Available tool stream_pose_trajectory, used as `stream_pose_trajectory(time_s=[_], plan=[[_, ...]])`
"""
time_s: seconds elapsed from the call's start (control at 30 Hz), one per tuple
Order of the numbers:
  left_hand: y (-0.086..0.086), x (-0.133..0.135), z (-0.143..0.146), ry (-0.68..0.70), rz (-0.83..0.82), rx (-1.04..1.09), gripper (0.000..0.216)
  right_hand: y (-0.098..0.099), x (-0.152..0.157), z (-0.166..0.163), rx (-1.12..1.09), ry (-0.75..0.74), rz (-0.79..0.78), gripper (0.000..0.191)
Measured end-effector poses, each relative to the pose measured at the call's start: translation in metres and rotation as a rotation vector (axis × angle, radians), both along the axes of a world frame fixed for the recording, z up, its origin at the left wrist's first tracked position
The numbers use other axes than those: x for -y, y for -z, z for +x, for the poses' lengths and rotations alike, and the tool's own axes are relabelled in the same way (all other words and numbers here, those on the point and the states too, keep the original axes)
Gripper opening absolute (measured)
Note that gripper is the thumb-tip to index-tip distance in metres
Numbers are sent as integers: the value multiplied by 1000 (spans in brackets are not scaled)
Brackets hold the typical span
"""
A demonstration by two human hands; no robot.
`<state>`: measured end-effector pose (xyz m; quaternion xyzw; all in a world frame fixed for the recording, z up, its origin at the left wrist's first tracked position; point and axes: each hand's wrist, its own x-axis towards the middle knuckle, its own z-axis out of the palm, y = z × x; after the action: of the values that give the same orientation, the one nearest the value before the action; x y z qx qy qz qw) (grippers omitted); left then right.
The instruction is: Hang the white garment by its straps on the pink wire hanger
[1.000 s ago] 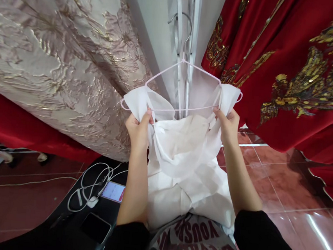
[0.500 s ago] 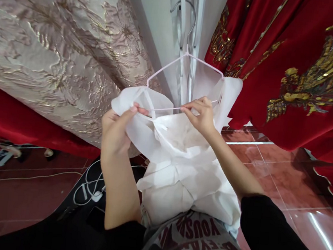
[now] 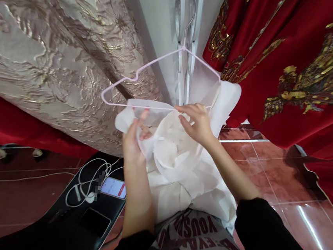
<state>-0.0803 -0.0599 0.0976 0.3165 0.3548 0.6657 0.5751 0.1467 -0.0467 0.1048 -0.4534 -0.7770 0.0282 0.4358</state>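
A pale pink wire hanger hangs by its metal hook from a white rail. A white fabric garment droops from its right end down over my lap. My left hand is closed on a bunch of the white fabric just under the hanger's bare left end. At the hanger's bottom bar, near its middle, my right hand pinches the bar together with the fabric. The garment's right shoulder still lies over the hanger's right end.
A pink-gold brocade dress hangs at the left and a red gown with gold embroidery at the right. On a black surface below lie two phones and a white cable. The floor is red tile.
The garment's left shoulder has come off the hanger's left end, which is now bare. My left hand dropped lower with the fabric. My right hand went from the right strap to the bottom bar.
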Motion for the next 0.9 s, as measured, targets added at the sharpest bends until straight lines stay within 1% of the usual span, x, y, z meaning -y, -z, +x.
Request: stream_pose_trajectory(time_s=[0.1,0.17,0.23,0.27,0.33,0.4,0.43,0.47,0.57,0.67,0.73,0.83,0.87,0.9], plan=[[-11,11,45,48,45,1,51,-2,14,-11,75,-48,6,46],[-20,9,60,47,85,5,44,-6,21,-11,93,-80,19,48],[-26,2,66,24,113,16,40,-10,25,-3,62,-78,62,47],[-28,-1,66,6,121,19,40,-10,25,5,18,-21,108,46],[-28,-4,64,-13,134,18,39,-6,19,25,-123,208,241,46],[-26,-5,63,-6,149,17,38,3,8,48,-270,449,349,58],[-24,-5,63,1,155,20,38,9,2,58,-315,509,353,67],[-23,-4,64,4,158,24,38,15,-4,66,-334,530,329,72],[-20,-3,66,-8,150,36,37,29,-14,74,-319,552,250,78],[-19,-1,66,-10,143,29,36,31,-11,68,-299,582,255,72],[-19,0,66,-9,139,15,37,27,-9,67,-306,575,248,59],[-18,1,68,3,136,-7,40,17,-11,77,-326,564,217,41],[-17,1,69,8,140,-4,41,14,-12,81,-338,559,205,40],[-16,0,71,12,147,4,42,12,-14,85,-359,551,192,43]])
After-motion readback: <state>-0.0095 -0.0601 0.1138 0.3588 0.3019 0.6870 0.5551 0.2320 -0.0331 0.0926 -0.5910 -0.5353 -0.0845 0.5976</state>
